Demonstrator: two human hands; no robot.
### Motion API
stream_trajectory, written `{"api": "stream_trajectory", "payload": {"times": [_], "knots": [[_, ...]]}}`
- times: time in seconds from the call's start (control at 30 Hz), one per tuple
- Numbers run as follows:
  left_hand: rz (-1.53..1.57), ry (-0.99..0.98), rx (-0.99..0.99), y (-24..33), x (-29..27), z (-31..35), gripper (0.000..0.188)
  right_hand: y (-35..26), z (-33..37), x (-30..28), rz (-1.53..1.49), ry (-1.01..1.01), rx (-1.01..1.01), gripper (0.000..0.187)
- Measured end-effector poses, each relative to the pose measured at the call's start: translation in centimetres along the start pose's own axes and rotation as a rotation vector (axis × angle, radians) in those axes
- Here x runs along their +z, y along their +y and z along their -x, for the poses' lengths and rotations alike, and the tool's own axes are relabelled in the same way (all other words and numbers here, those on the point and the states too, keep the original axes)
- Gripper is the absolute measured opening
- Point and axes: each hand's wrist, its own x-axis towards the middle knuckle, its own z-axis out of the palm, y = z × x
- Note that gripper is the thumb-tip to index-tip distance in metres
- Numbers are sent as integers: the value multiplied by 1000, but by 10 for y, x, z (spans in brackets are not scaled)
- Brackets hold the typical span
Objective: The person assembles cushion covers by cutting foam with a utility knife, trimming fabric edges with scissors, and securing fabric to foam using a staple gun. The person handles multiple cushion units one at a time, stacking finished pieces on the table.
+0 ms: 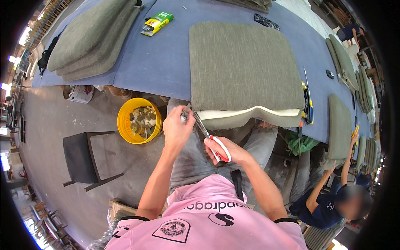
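A grey-green fabric-covered cushion (pixel 246 64) lies at the table's near edge, and its near side is unfastened. White foam or padding (pixel 248 113) shows there above a hanging fabric flap (pixel 233 121). At the cushion's near left corner my left hand (pixel 177 129) is closed, pinching a small piece of grey fabric (pixel 186 111). My right hand (pixel 223 149) grips scissors with white and red handles (pixel 225 146). Their blades point up and away toward that corner, close to my left fingertips. Whether the blades touch the fabric cannot be made out.
A yellow bucket (pixel 123 123) of scraps and a black chair (pixel 79 158) stand at left. Stacked cushions (pixel 96 37), a green-yellow packet (pixel 157 23), a dark phone-like object (pixel 266 21) and yellow-black tools (pixel 307 102) lie on the blue table (pixel 154 58). A co-worker (pixel 321 206) works at right.
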Motion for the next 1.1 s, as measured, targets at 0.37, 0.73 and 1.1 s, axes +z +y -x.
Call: {"api": "stream_trajectory", "payload": {"times": [0.37, 0.73, 1.1], "knots": [[18, 18, -83, 5, 4, 5, 22, 6, -32, -11, 102, 98, -65, 57], [74, 99, -141, -56, -51, 21, 26, 30, 26, -8, 554, 286, -151, 43], [450, -402, -271, -99, -21, 8, 47, 57, 219, -212, 698, 1528, -163, 30]]}}
